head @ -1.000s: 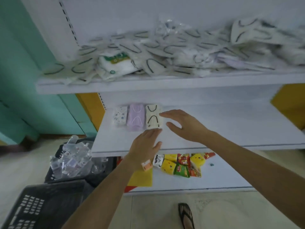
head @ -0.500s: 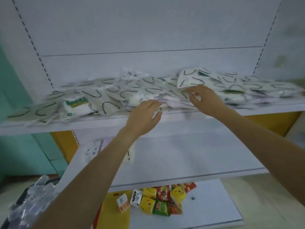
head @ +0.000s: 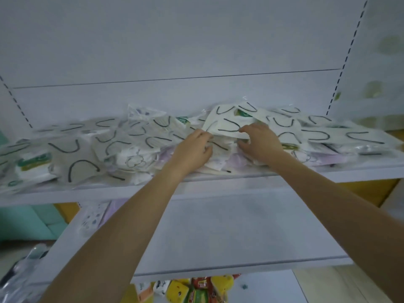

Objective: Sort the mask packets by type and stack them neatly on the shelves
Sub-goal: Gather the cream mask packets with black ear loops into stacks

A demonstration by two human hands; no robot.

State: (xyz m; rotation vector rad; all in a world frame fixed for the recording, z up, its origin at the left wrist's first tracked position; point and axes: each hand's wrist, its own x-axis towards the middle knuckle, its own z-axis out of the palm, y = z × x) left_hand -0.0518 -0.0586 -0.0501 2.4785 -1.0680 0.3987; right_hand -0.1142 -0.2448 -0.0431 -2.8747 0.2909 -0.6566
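Both hands have closed in; left hand (head: 193, 147) and right hand (head: 259, 142) pinch one mask packet (head: 226, 125).

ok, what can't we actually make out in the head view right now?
- Sorted packets on the middle shelf: mostly hidden by the left forearm; only a patterned packet shows.
- Packets under both hands: the left hand and right hand cover them; grip unclear.
- Green-label packet print: motion blur, unreadable.
- Snack packs below: cut off by the bottom edge.
- Pile count: overlapping packets.
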